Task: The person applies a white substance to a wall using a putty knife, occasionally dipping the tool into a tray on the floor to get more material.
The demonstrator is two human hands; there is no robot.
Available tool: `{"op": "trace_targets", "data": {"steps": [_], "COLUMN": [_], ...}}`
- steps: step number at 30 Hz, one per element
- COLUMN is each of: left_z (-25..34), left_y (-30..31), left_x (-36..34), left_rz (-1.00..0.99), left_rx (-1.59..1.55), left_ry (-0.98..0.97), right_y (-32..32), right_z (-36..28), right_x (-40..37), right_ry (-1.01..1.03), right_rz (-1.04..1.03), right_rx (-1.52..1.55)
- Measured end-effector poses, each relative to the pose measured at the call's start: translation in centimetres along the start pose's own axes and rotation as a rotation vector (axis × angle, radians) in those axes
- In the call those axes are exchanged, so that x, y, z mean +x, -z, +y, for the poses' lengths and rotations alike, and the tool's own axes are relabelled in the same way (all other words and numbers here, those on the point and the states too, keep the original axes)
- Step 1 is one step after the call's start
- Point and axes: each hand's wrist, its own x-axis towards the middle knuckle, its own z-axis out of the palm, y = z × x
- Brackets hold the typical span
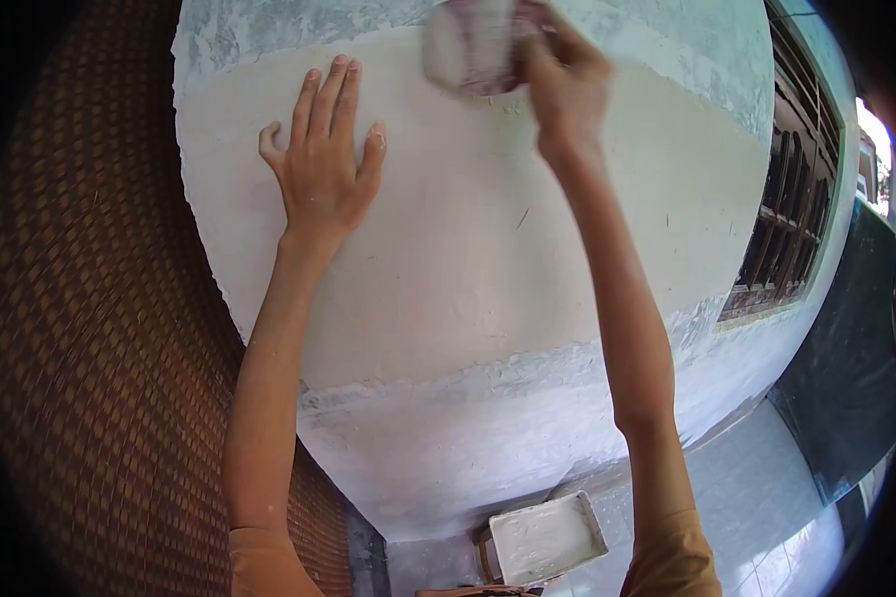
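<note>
My left hand (329,179) lies on the pale plastered wall (448,229), fingers spread, holding nothing. Higher up and to the right, my right hand (570,95) grips a flat whitish and dark red hand tool (473,45). Motion blurs this tool, and its exact kind cannot be made out. It is against or very close to the wall near the upper edge of the smooth beige band. Thin scratches and small marks show in that band, while rougher bluish-white plaster borders it above and below.
A woven brown panel (100,298) runs along the left. At the right is a barred window (791,179), with a dark sheet (856,358) leaning beyond it. On the tiled floor below stands a rectangular tray (548,539) of white paste.
</note>
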Motion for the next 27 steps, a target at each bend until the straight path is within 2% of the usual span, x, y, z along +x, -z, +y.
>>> {"op": "trace_targets", "data": {"steps": [1,3,5,7,10,11,13,14,16,17,19,20,21,23,24,26,27], "left_z": [0.0,-0.2,-0.1,-0.2,0.1,-0.1,0.2,0.1,-0.1,0.1,0.0,0.0,0.2,0.2,0.1,-0.1,-0.2], "left_y": [0.0,0.0,0.1,0.1,0.0,0.1,0.0,0.0,0.2,0.1,0.1,0.0,-0.1,0.1,0.3,0.3,0.3], "left_x": [0.0,0.0,0.0,-0.1,0.0,0.0,0.1,0.1,0.1,0.1,0.1,0.1,0.1,0.1,0.1,0.1,0.1], "left_rz": [-0.003,0.026,0.030,0.037,0.032,0.029,0.021,0.018,0.010,0.012,0.013,0.019,0.023,0.009,-0.001,-0.006,-0.005], "left_rx": [-0.002,0.011,-0.006,-0.020,-0.007,-0.004,-0.003,0.005,0.020,0.013,0.003,0.007,0.009,0.024,0.044,0.043,0.040], "left_ry": [-0.002,-0.025,-0.030,-0.021,-0.021,-0.016,-0.017,-0.016,-0.017,-0.015,-0.009,-0.012,-0.018,-0.020,-0.025,-0.035,-0.039], "right_y": [-0.9,0.7,4.5,7.6,6.9,5.6,2.6,3.2,5.1,6.5,7.0,6.7,5.6,2.0,2.0,1.9,3.7], "right_z": [-0.9,3.3,3.3,3.0,2.8,3.6,4.6,5.2,4.9,3.9,3.6,3.9,3.2,4.9,4.5,3.6,6.5], "right_x": [-1.0,1.3,1.8,1.8,0.3,-0.1,-1.4,-1.1,-0.3,-0.8,-0.4,-0.3,-0.7,-0.6,-0.7,-1.1,0.6], "right_ry": [0.107,0.400,0.228,0.263,0.150,0.131,0.225,0.224,0.190,0.088,0.232,0.193,0.122,0.251,0.248,0.145,0.281], "right_rz": [0.029,0.187,0.298,0.392,0.309,0.241,0.162,0.165,0.302,0.334,0.442,0.388,0.306,0.230,0.233,0.232,0.287], "right_rx": [-0.071,-0.324,-0.349,-0.019,0.128,0.064,-0.024,-0.021,-0.298,-0.129,0.038,0.082,0.035,-0.037,-0.035,-0.116,-0.130]}}
